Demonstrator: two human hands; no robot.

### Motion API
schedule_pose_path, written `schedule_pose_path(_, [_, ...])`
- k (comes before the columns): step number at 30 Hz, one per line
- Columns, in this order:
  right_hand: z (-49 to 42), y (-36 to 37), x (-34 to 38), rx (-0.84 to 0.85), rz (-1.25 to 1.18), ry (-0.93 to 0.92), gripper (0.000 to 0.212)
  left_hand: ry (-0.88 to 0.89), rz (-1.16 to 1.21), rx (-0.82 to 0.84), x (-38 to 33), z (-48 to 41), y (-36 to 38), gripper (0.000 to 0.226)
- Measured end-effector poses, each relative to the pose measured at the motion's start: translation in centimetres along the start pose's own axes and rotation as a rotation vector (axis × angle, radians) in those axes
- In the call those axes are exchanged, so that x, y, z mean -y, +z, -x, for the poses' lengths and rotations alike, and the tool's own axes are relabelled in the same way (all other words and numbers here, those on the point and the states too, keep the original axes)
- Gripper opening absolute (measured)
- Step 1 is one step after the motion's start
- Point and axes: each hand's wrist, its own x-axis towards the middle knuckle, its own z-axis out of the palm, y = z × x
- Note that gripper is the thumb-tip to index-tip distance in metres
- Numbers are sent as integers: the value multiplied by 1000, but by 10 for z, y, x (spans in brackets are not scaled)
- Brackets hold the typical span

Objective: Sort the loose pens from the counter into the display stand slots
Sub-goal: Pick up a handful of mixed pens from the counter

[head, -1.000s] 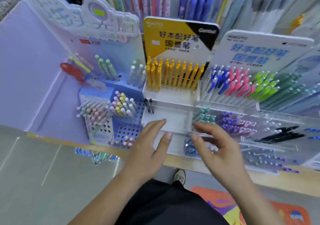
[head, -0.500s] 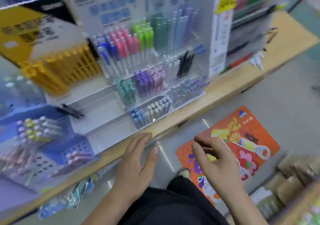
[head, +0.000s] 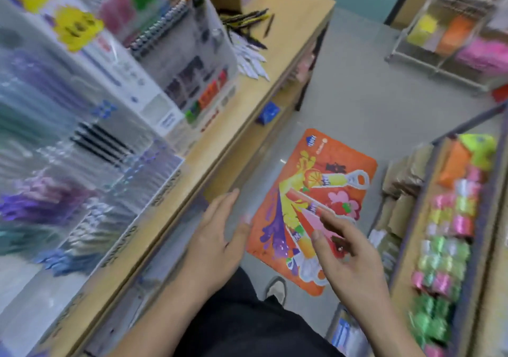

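left hand (head: 217, 237) fingers straight beside the smooth wooden counter (head: 291, 34); right hand (head: 350, 260) fingers half-curled, grasp unclear.

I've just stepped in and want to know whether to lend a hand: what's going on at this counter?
A person stands at a wooden counter, beside a clear pen display stand. The left hand is open by the counter's edge. The right hand hovers over the floor with its fingers relaxed and seems to hold nothing. A heap of loose pens lies untouched at the counter's far end. The view is blurred.
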Motion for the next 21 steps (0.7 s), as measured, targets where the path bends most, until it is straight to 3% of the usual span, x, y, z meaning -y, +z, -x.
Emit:
schedule_pose_path(8, [-85, -58, -15, -168, 93, 68, 20, 138, -41, 127, -67, -137, 61, 71])
schedule_pose_path(11, [-132, -63, -5, -225, 273, -53, 22, 217, -59, 164, -86, -193, 75, 74])
schedule_pose_path(18, [-280, -74, 52, -293, 364, -149, 19, 260, -93, 178, -120, -308, 83, 68])
schedule_pose_path(21, [-337, -82, 81, -285, 336, -179, 22, 196, -98, 170, -126, -339, 88, 67])
